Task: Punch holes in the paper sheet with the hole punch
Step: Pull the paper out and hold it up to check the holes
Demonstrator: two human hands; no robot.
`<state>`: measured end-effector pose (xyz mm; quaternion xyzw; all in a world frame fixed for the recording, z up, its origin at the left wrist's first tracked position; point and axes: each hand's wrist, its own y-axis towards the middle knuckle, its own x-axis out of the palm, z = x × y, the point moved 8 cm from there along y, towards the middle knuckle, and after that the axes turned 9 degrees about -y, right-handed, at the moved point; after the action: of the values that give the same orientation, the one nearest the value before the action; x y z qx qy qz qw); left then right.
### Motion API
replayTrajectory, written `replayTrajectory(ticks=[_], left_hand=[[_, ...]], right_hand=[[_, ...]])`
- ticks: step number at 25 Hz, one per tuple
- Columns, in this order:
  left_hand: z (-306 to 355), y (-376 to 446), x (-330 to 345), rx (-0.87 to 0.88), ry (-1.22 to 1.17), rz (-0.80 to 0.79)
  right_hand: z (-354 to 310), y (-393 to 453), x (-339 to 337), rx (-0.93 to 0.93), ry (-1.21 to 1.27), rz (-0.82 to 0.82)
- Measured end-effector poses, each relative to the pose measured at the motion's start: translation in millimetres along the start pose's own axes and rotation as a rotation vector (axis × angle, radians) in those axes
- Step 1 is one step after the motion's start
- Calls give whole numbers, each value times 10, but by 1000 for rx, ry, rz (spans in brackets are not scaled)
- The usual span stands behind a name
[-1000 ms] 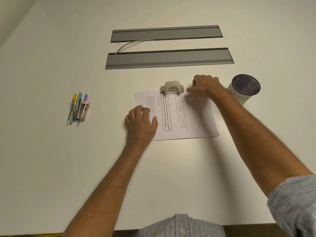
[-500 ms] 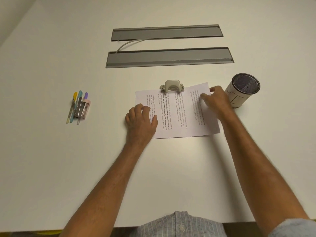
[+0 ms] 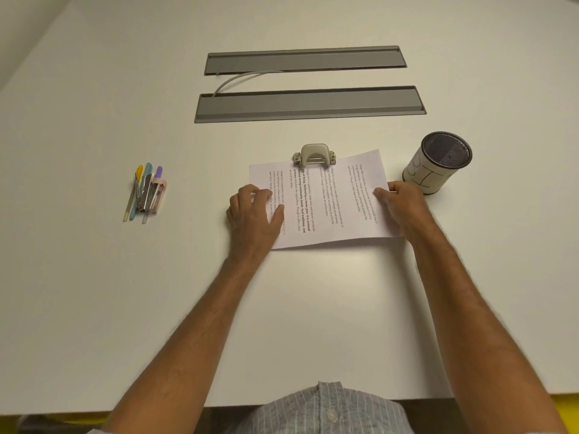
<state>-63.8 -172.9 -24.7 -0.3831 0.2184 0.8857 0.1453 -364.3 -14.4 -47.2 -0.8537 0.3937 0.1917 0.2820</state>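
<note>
A printed paper sheet (image 3: 332, 202) lies on the white table, its far edge slid into a beige hole punch (image 3: 314, 154). My left hand (image 3: 255, 214) rests flat on the sheet's left part, fingers spread. My right hand (image 3: 401, 205) grips the sheet's right edge, thumb on top, and that side is lifted slightly off the table.
A mesh pen cup with a white label (image 3: 438, 162) stands just right of the sheet, close to my right hand. Pens and a stapler (image 3: 145, 192) lie at the left. Two grey cable trays (image 3: 308, 103) sit further back. The table's near edge (image 3: 156, 408) is by my body.
My right hand left the spot beside the hole punch, moved back along the sheet's right edge toward me, and took hold of that edge. The left hand stayed put.
</note>
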Motion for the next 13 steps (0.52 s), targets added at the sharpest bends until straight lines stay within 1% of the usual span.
replayTrajectory(ticks=[4, 8, 10, 13], left_hand=[[-100, 62, -140, -145, -238, 66], [-156, 99, -254, -326, -395, 65], [-177, 88, -290, -405, -429, 52], [-206, 78, -322, -436, -438, 32]], right_hand=[[52, -40, -5, 27, 54, -36], [107, -68, -22, 50, 88, -61], [131, -79, -23, 57, 103, -69], [151, -123, -21, 63, 149, -91]])
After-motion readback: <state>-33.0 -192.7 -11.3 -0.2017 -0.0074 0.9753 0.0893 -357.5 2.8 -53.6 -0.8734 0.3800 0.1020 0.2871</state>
